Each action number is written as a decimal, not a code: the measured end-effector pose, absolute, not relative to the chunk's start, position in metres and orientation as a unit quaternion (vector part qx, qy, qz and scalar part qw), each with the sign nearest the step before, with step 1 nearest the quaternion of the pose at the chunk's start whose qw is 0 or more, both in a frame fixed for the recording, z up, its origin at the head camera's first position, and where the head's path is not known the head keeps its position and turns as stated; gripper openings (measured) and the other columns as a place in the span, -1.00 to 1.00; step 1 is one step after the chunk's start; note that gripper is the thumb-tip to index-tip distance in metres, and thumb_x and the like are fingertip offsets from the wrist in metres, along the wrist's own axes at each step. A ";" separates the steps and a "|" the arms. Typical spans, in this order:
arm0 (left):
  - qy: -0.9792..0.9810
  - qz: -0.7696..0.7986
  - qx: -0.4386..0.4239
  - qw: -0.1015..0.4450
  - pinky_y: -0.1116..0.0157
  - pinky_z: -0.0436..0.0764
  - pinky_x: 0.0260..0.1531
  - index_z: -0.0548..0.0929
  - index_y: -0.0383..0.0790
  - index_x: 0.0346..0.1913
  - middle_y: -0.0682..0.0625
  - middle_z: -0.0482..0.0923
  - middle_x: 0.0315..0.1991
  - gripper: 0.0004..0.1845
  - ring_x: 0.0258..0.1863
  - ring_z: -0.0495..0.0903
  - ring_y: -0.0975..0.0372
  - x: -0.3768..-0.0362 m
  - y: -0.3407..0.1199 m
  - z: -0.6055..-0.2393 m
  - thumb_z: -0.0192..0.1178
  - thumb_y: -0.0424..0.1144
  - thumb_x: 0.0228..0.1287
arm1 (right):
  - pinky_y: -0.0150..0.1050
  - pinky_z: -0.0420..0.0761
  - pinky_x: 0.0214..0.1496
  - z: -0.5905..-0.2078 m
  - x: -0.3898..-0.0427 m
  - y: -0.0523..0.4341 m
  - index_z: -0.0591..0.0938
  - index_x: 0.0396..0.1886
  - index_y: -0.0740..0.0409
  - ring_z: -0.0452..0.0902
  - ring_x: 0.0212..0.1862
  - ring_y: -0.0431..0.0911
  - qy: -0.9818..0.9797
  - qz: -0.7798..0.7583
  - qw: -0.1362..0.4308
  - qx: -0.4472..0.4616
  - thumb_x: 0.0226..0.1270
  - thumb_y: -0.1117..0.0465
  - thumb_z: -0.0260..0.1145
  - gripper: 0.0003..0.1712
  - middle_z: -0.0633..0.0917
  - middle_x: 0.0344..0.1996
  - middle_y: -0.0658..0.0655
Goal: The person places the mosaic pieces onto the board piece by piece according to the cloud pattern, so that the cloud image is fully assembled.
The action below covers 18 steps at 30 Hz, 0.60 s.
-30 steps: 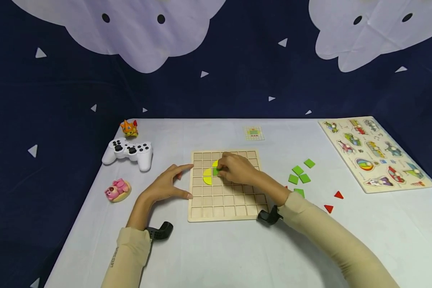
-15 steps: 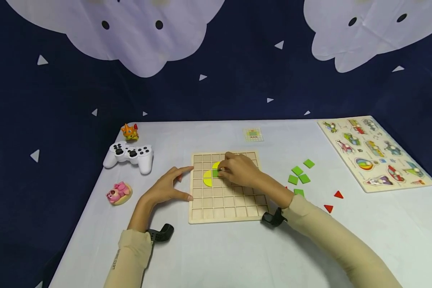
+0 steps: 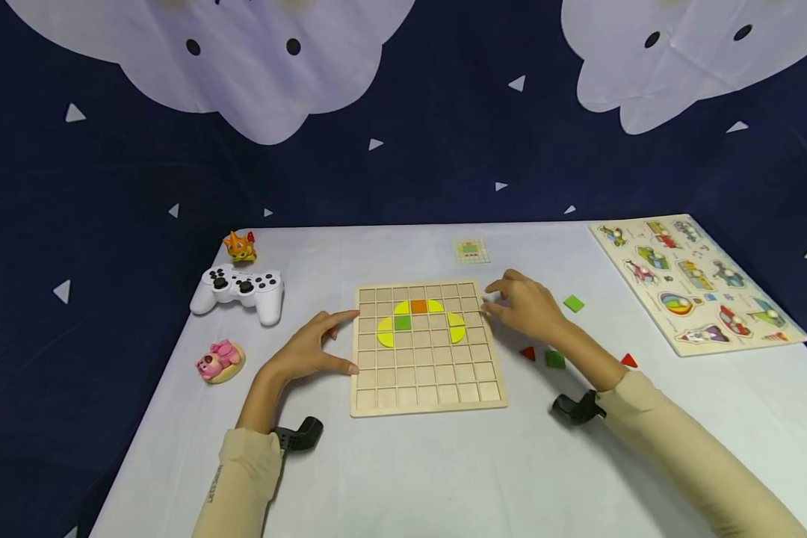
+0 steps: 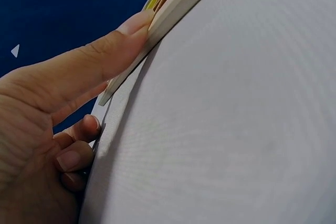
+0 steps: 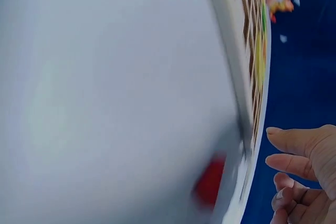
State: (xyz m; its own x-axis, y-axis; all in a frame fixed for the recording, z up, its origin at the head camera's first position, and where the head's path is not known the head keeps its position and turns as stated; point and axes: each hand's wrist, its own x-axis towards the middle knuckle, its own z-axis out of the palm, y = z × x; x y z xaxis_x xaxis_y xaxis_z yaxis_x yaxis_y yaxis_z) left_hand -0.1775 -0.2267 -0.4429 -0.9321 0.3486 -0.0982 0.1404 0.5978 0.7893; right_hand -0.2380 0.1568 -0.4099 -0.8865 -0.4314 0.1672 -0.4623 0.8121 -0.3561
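Note:
A wooden grid board lies mid-table. In its cells sit an orange square, a green square and several yellow quarter-round pieces. My left hand touches the board's left edge with thumb and index finger spread; in the left wrist view the thumb presses on the rim. Just off the board's right edge hovers my right hand. Its thumb and index finger are apart with nothing between them, as the right wrist view also shows. Table pieces beneath that hand are partly hidden.
Loose green squares and red triangles lie to the right. A small pattern card is behind the board. A picture puzzle lies at far right. A game controller, a pink figure and an orange figure stand left.
My right hand has lifted from the board and moved right, past its edge, uncovering the green square, the orange square and yellow pieces. My left hand stays at the left edge.

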 end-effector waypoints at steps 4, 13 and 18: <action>0.886 0.426 0.139 0.122 0.15 0.26 -0.09 0.37 -0.09 0.46 -0.05 0.25 -0.24 0.04 -0.18 0.27 0.13 -0.178 -0.226 -0.443 0.64 -0.14 -0.19 | -0.14 0.48 -0.42 -0.409 -0.242 0.190 0.69 0.00 0.37 0.50 -0.37 -0.01 -0.962 0.188 0.038 0.194 0.29 0.15 0.39 -0.60 0.59 -0.27 0.26; 0.885 0.429 0.133 0.126 0.14 0.26 -0.07 0.37 -0.08 0.46 -0.06 0.25 -0.24 0.05 -0.17 0.27 0.12 -0.177 -0.226 -0.443 0.64 -0.13 -0.21 | 0.09 0.51 -0.31 -0.414 -0.247 0.247 0.67 -0.01 0.45 0.51 -0.30 0.13 -0.981 0.159 0.035 0.103 0.27 0.17 0.35 -0.56 0.55 -0.26 0.37; 0.887 0.425 0.134 0.125 0.15 0.26 -0.09 0.37 -0.06 0.46 -0.05 0.26 -0.24 0.05 -0.19 0.27 0.13 -0.178 -0.226 -0.443 0.64 -0.12 -0.21 | 0.13 0.49 -0.29 -0.416 -0.241 0.259 0.67 -0.04 0.46 0.53 -0.29 0.18 -0.982 0.160 0.043 0.085 0.24 0.18 0.37 -0.57 0.55 -0.28 0.38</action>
